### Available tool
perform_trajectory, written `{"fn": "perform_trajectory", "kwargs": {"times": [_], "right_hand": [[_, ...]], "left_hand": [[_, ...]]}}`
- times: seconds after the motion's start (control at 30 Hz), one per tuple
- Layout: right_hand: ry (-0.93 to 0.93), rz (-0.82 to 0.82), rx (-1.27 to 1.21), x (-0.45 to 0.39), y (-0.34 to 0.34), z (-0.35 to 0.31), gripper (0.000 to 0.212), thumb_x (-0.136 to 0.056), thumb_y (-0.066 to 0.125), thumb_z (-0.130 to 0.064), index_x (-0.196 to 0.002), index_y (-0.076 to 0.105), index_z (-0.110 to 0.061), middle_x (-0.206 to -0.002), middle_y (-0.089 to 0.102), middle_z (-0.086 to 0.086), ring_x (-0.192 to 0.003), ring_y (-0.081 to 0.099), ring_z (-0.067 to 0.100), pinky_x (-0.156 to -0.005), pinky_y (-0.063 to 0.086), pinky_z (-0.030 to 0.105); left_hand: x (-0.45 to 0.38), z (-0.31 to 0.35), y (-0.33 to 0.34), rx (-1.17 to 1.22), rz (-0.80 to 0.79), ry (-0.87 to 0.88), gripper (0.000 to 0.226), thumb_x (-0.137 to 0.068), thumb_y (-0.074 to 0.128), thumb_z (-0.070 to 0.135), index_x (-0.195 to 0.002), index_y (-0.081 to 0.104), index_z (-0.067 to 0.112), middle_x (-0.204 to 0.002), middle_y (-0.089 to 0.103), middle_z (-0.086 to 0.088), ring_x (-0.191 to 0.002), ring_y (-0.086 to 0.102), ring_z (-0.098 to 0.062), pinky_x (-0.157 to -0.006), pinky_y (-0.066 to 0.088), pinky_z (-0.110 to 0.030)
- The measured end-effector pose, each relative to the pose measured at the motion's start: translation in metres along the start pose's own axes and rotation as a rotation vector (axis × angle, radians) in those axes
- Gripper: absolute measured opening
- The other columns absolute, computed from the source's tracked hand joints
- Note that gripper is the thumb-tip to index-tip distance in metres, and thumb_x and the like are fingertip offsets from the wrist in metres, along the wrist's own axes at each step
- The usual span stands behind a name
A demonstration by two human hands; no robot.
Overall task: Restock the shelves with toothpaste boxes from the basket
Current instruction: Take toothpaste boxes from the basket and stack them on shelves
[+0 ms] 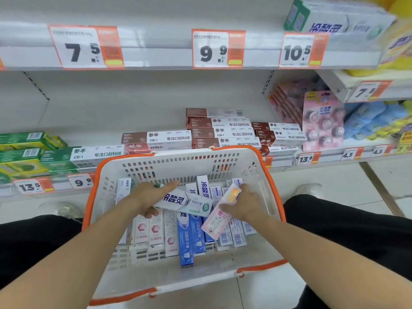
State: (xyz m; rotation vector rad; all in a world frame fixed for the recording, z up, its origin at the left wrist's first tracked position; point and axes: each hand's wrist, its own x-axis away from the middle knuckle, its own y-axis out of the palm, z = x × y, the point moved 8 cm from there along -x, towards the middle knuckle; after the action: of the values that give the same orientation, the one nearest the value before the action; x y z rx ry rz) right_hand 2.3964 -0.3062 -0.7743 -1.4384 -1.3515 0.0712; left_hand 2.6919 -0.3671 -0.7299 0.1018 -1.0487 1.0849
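Observation:
A white basket with an orange rim [269, 175] sits in front of me, holding several toothpaste boxes laid flat. My left hand [149, 197] grips a white toothpaste box with blue lettering and a green end [189, 202], lifted a little over the others. A pale pink toothpaste box [220, 217] is held at its upper end by my right hand [245, 206], tilted down to the left. Blue boxes [189, 239] and white-and-pink boxes [153, 230] lie underneath.
The lower shelf [283, 162] behind the basket carries stacked brown-and-white boxes [223, 132] and green boxes [24, 152] at left. The upper shelf edge [156, 56] bears price tags, with a white-green box [334, 21] at top right. Pink packs [323, 121] stand right. My dark-trousered legs flank the basket.

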Motion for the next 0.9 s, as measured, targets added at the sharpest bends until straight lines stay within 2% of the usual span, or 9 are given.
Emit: {"fn": "perform_trajectory", "kwargs": {"times": [0.07,0.13,0.27,0.4,0.5,0.6,0.7,0.8,0.9], "right_hand": [[0.032,0.004,-0.078,0.004,0.015,0.003,0.113,-0.065,0.082,-0.045,-0.149,0.009,-0.03,-0.135,0.04,0.015,-0.118,0.053,0.032,-0.093,0.054,0.044],[0.01,0.016,-0.14,0.004,0.02,0.001,0.119,-0.07,0.084,-0.033,-0.154,0.0,-0.023,-0.135,0.042,0.015,-0.12,0.054,0.035,-0.091,0.055,0.05],[-0.115,-0.002,-0.205,0.001,0.022,-0.011,0.106,-0.074,0.084,-0.012,-0.152,0.013,-0.013,-0.129,0.061,0.005,-0.118,0.061,0.027,-0.096,0.053,0.042],[-0.057,-0.035,-0.111,0.004,0.03,-0.008,0.09,-0.07,0.087,-0.033,-0.138,0.034,-0.011,-0.129,0.052,0.006,-0.115,0.057,0.024,-0.099,0.051,0.037],[0.001,-0.154,0.021,0.014,0.052,-0.002,0.09,-0.064,0.087,-0.051,-0.129,0.04,-0.012,-0.127,0.049,0.008,-0.111,0.056,0.022,-0.096,0.053,0.036],[0.022,-0.162,0.021,0.013,0.058,-0.003,0.09,-0.065,0.089,-0.041,-0.132,0.038,-0.009,-0.131,0.048,0.011,-0.116,0.054,0.025,-0.09,0.053,0.034],[0.014,-0.126,0.043,0.006,0.048,-0.005,0.082,-0.06,0.088,-0.029,-0.127,0.042,-0.013,-0.124,0.052,0.01,-0.106,0.059,0.026,-0.085,0.058,0.038],[0.008,-0.123,0.067,0.002,0.034,-0.004,0.083,-0.059,0.087,-0.021,-0.128,0.041,-0.015,-0.12,0.052,0.008,-0.105,0.059,0.025,-0.089,0.057,0.04],[-0.036,-0.122,0.058,-0.002,0.023,-0.008,0.096,-0.062,0.089,-0.018,-0.138,0.031,-0.012,-0.124,0.05,0.008,-0.113,0.056,0.025,-0.094,0.055,0.039]], "left_hand": [[-0.002,0.002,-0.002,0.011,0.038,0.047,0.071,-0.076,0.063,0.073,-0.094,0.072,0.005,-0.083,0.076,-0.009,-0.066,0.072,-0.025,-0.062,0.061,-0.033],[-0.004,0.005,0.0,0.099,0.047,0.102,0.065,-0.073,0.069,0.067,-0.093,0.073,0.006,-0.08,0.078,-0.004,-0.068,0.075,-0.023,-0.072,0.063,-0.039],[-0.002,0.003,0.001,0.122,0.047,0.114,0.061,-0.073,0.072,0.062,-0.097,0.07,0.005,-0.084,0.078,-0.004,-0.07,0.075,-0.024,-0.075,0.063,-0.04],[-0.002,0.001,-0.001,0.201,0.008,0.124,0.045,-0.082,0.078,0.038,-0.11,0.056,0.011,-0.091,0.076,-0.014,-0.072,0.075,-0.032,-0.072,0.063,-0.044],[-0.004,0.003,0.0,0.172,-0.025,0.128,0.037,-0.083,0.078,0.035,-0.107,0.061,0.012,-0.092,0.076,-0.011,-0.075,0.075,-0.029,-0.071,0.063,-0.041],[-0.008,0.004,-0.003,0.216,0.028,0.137,0.033,-0.082,0.079,0.034,-0.103,0.066,0.012,-0.098,0.075,-0.006,-0.088,0.073,-0.024,-0.079,0.062,-0.041],[-0.009,0.001,-0.013,0.379,0.072,0.098,0.029,-0.082,0.08,0.027,-0.101,0.067,0.01,-0.099,0.076,-0.007,-0.097,0.071,-0.024,-0.083,0.061,-0.043],[-0.008,0.001,-0.032,0.571,0.116,0.068,0.032,-0.082,0.079,0.024,-0.105,0.067,0.006,-0.096,0.076,-0.01,-0.099,0.069,-0.026,-0.08,0.06,-0.041],[-0.006,0.006,-0.05,0.787,0.119,0.097,0.033,-0.084,0.076,0.029,-0.105,0.068,0.004,-0.099,0.075,-0.011,-0.1,0.069,-0.027,-0.084,0.058,-0.042]]}}
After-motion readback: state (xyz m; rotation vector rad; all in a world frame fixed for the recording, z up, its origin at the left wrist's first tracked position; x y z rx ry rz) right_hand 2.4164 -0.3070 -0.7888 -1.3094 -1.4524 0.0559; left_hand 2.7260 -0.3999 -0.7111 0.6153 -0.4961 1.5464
